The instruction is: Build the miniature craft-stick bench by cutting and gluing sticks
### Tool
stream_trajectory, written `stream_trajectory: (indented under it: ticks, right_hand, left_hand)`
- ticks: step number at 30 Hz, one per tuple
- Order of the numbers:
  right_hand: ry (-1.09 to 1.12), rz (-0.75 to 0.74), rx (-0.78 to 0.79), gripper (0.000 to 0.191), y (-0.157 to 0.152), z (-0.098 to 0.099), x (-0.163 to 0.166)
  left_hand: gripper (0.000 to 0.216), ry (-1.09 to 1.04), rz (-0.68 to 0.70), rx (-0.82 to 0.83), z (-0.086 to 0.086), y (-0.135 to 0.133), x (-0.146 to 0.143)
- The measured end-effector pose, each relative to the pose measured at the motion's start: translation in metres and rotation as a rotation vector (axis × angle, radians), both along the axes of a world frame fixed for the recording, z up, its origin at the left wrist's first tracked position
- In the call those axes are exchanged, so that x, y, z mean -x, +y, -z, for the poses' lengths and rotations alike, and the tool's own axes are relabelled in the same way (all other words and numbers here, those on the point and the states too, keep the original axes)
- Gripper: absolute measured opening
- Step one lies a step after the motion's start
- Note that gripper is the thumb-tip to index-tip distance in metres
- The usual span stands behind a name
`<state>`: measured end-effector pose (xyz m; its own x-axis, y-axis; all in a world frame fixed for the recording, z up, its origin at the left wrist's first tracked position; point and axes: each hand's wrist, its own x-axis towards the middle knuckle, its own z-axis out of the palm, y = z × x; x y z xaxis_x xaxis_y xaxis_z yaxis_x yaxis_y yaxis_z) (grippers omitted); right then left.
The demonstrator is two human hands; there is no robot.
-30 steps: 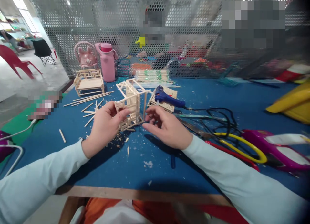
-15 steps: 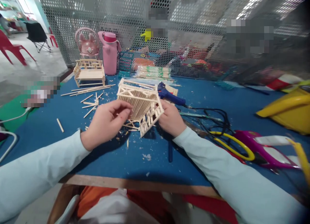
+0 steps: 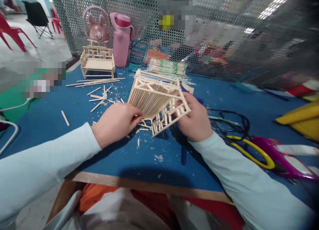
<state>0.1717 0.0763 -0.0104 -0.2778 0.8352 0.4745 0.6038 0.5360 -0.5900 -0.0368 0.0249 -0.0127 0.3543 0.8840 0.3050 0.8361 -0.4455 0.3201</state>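
Holding: left hand (image 3: pixel 117 123) and right hand (image 3: pixel 195 120), each grip clamped on the frame (image 3: pixel 154 97), tilted.
Done: frame looks mostly built.
Left: loose sticks (image 3: pixel 97 81) beyond left grip.

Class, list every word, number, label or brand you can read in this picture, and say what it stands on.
None can be read.
The green bands on the stick packs may carry print, but it is too blurred.
The pink bottle and the stick model held in the left hand and right hand show no lettering.
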Motion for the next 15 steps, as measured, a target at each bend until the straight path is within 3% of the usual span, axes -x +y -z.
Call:
stream_trajectory:
  ticks: [3,10,15]
  right_hand:
    - [-0.021,-0.028,-0.078,0.023,-0.005,0.0,0.004]
    - [-0.012,-0.094,-0.064,0.018,-0.007,0.005,0.001]
    - [-0.12,-0.232,0.03,0.008,-0.017,0.001,0.003]
  left_hand:
    - [0.031,0.135,-0.029,0.019,0.006,0.003,-0.015]
    - [0.031,0.249,-0.125,0.023,0.004,0.004,-0.03]
    - [0.029,0.294,-0.178,0.077,-0.002,0.004,-0.035]
